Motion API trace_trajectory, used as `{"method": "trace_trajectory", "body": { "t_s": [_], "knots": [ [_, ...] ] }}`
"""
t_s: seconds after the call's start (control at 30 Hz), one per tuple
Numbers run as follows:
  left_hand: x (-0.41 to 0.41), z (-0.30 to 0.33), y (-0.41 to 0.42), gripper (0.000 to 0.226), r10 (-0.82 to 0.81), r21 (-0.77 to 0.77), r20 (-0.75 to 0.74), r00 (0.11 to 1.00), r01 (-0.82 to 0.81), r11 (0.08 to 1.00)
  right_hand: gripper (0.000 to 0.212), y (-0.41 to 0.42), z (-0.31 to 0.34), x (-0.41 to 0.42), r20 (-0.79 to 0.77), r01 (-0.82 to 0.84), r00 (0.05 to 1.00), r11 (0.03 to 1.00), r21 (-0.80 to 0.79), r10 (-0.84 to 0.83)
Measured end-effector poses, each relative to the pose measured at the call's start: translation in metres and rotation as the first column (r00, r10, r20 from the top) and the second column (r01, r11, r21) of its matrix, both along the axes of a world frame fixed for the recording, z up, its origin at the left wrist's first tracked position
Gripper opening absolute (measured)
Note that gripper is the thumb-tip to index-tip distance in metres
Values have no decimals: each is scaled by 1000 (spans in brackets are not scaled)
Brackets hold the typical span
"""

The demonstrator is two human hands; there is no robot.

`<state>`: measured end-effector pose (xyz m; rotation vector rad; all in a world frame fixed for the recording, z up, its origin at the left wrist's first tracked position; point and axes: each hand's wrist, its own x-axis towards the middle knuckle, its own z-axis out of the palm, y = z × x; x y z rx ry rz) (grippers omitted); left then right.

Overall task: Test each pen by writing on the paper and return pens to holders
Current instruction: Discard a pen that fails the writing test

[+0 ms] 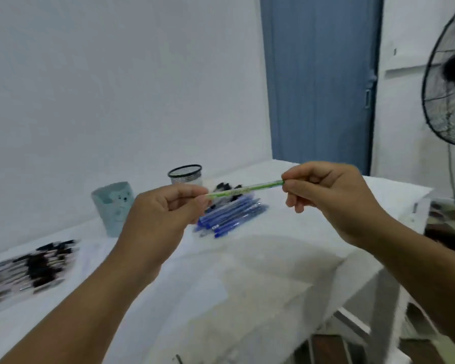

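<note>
You hold a green pen [243, 189] at frame centre, above the white table [286, 258].
Your left hand [160, 216] pinches one end, your right hand [329, 195] the other; blue pens [231, 214], teal holder [113, 208] and mesh holder [185, 174] sit behind.

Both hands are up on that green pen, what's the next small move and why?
Probably pull the ends apart to uncap it. The left hand and right hand each pinch one end of the green pen, held level in the air above the white table; it cannot write until the tip is bared.
</note>
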<state>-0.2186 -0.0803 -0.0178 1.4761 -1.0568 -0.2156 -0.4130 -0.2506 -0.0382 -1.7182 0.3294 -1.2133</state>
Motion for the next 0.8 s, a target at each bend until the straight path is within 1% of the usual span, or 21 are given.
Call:
{"method": "trace_trajectory", "body": {
  "t_s": [0.1,0.27,0.4,0.43,0.5,0.6,0.73,0.8],
  "knots": [
    [-63,-18,-40,12,-141,109,90,986,131,985,13,-8,-35,-84,30,97,995,990,100,-100],
    [-164,-51,-96,15,-318,167,204,926,287,943,12,-9,-90,-199,61,282,949,921,268,-308],
    [-234,-89,-127,12,-437,212,354,827,384,899,12,-6,-136,-274,34,381,904,841,384,-425],
    [-247,-100,-133,12,-464,228,366,807,406,885,11,-5,-148,-289,20,403,893,817,411,-450],
    [-268,-127,-147,12,-529,271,325,784,459,846,12,-3,-175,-312,-12,455,861,762,461,-508],
    [-290,-177,-169,9,-582,356,222,782,491,795,13,1,-223,-334,-60,512,813,661,548,-580],
    [-306,-255,-191,9,-605,526,29,796,503,686,12,9,-290,-347,-193,564,775,522,640,-601],
    [-311,-293,-196,11,-587,581,-94,804,523,624,12,10,-322,-347,-264,589,759,455,668,-596]
  ]
}}
